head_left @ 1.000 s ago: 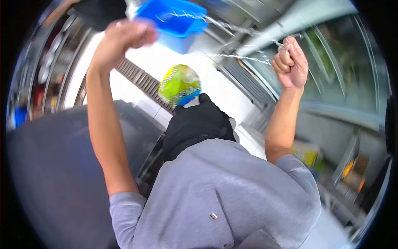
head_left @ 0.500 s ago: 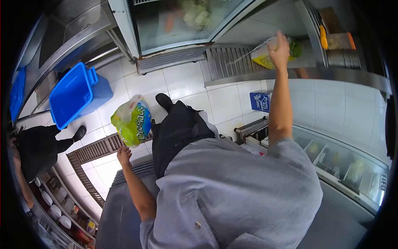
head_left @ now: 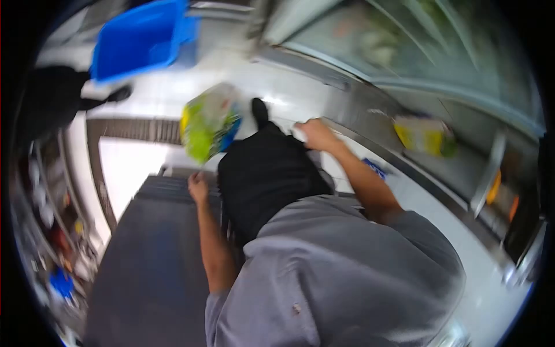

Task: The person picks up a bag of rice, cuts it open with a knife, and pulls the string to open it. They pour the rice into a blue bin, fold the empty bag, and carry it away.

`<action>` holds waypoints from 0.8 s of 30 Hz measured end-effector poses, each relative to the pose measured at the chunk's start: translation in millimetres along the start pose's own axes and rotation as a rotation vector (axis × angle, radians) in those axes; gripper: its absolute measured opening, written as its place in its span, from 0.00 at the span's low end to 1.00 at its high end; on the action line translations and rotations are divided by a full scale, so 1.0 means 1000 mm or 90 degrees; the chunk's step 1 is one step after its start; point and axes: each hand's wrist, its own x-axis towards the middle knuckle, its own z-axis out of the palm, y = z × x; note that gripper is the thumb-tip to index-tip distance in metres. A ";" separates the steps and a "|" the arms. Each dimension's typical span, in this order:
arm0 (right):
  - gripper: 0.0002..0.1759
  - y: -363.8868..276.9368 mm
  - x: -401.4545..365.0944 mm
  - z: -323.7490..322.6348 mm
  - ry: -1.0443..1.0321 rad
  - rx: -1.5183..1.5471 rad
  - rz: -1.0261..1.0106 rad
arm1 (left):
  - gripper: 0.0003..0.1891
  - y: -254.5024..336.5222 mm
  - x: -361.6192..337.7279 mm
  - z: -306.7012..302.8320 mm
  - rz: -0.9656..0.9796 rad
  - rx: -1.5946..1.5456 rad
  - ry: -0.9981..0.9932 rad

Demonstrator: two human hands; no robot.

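My left hand [head_left: 198, 186] is closed at the lower end of a green plastic bag [head_left: 202, 118] with blue, yellow and clear patches. The bag hangs out in front of it, beside my dark-clothed leg; what it contains cannot be made out. My right hand [head_left: 317, 134] is in front of me, right of my legs, its fingers curled and smeared by motion. A whitish patch shows at its fingertips, too blurred to name. A yellow and white bag [head_left: 421, 136] lies on the metal shelf to the right, apart from my right hand.
A blue bin [head_left: 137, 43] stands on the white tiled floor at upper left, near a person in dark clothes [head_left: 52, 104]. A floor grate [head_left: 139, 130] runs ahead. To the right is a glass-doored cabinet [head_left: 376, 46]; a dark grey counter [head_left: 147, 260] flanks my left.
My right hand has drawn back from the yellow bag, which stays on the shelf. My view has turned and moved forward. The green bag has moved along with my left hand.
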 end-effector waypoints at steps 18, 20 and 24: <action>0.20 -0.088 0.247 -0.036 0.163 0.046 0.047 | 0.25 -0.106 0.112 -0.044 -0.181 -0.504 0.067; 0.30 -0.076 0.231 -0.040 0.185 0.263 -0.027 | 0.29 -0.133 0.099 -0.054 -0.182 -0.619 0.155; 0.56 -0.109 0.199 -0.017 0.212 -0.035 -0.257 | 0.61 -0.036 0.057 -0.041 0.140 0.011 -0.083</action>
